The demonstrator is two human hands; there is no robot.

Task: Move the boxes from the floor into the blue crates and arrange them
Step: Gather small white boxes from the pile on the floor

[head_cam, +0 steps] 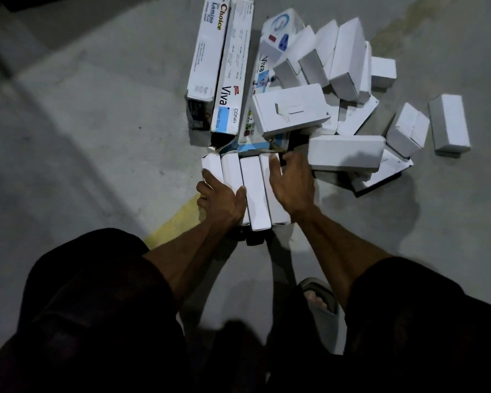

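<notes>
Four plain white boxes (250, 188), seemingly side-by-side

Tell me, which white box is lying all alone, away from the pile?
The small white box at the far right. Bare floor shows around it, while the other white boxes lean on or touch each other in the heap.

Four narrow white boxes (250, 191) are standing side by side in a row between two hands, the left hand (221, 198) and the right hand (292, 185). Just beyond that row, three long printed boxes (227, 66) are lying lengthwise, and to the right of the row roughly a dozen plain white boxes (346, 154) are lying heaped; overlaps are hiding the exact number. One sandalled foot (318, 299) is showing nearer than the row.
</notes>
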